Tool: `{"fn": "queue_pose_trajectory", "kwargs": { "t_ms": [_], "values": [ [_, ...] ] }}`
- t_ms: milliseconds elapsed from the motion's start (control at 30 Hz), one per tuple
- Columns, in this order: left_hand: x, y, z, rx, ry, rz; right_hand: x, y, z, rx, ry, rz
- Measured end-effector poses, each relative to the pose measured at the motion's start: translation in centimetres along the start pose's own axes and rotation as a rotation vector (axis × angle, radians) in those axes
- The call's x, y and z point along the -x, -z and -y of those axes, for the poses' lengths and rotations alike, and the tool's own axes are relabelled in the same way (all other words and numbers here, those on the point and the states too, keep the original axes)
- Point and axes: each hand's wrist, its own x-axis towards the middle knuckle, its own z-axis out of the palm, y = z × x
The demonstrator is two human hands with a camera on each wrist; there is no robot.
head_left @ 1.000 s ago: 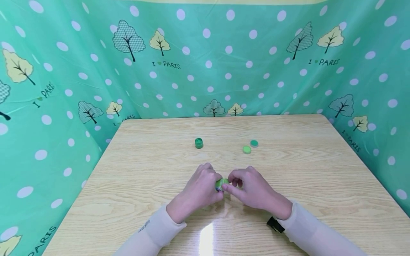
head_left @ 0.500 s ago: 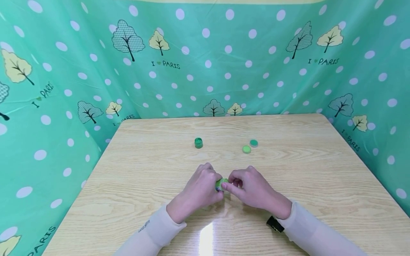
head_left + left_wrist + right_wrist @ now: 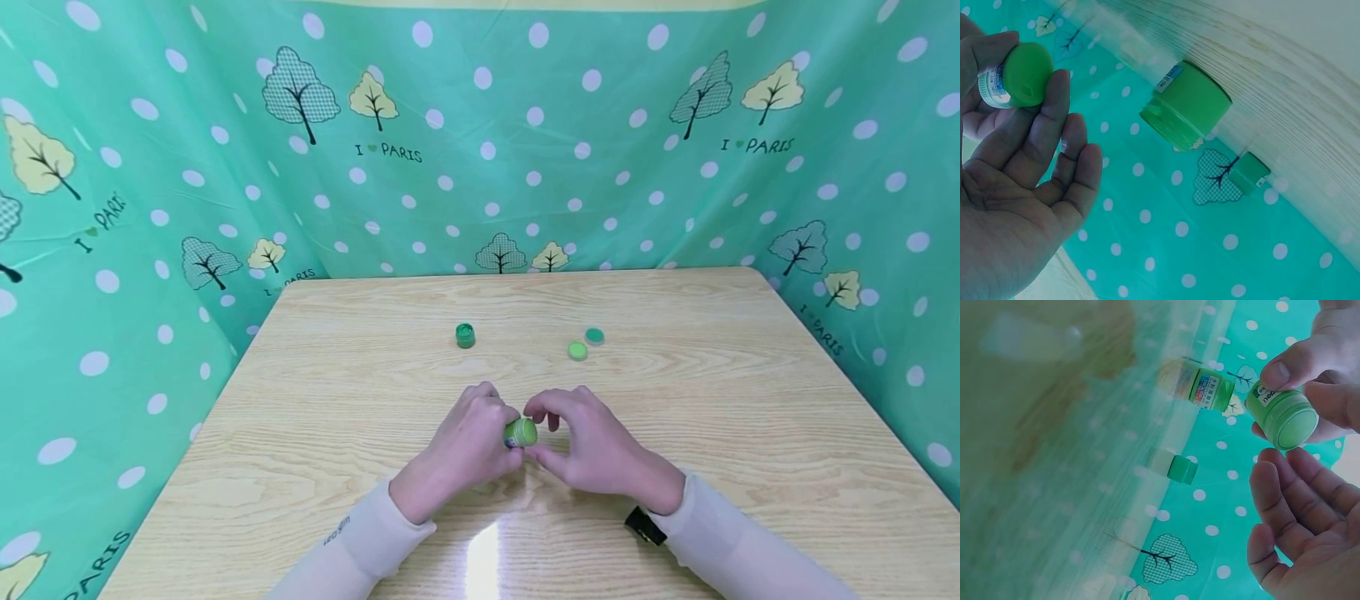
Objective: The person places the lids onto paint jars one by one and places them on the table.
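In the head view my left hand (image 3: 472,437) grips a small light green paint jar (image 3: 521,432), lying sideways with its ridged lid toward the right. Its label and lid show in the right wrist view, where the left thumb presses on the jar (image 3: 1282,419). My right hand (image 3: 592,442) sits just right of the lid, thumb and fingers spread around it and parted. A second light green jar (image 3: 1188,106), with a bare threaded mouth, stands beyond the hands in the left wrist view; I cannot make it out in the head view.
A dark green jar (image 3: 465,336), seemingly without its lid, stands farther back on the wooden table (image 3: 360,358). Right of it lie a light green lid (image 3: 577,351) and a darker green lid (image 3: 595,336). A polka-dot cloth (image 3: 480,167) hangs behind and at both sides.
My right thumb and fingers have spread off the jar's lid; the thumb has dropped toward me. My left hand and the jar in it have hardly moved.
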Motion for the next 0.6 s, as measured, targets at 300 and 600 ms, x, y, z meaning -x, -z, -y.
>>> {"fn": "queue_pose_trajectory", "kwargs": {
  "t_ms": [300, 600],
  "values": [
    [0.02, -0.02, -0.10, 0.007, -0.001, 0.000, 0.04, -0.08, -0.05, 0.004, -0.003, 0.000],
    [0.03, 0.01, -0.11, -0.006, 0.000, 0.004, 0.03, 0.02, 0.19, 0.024, -0.036, 0.008]
  ]
}}
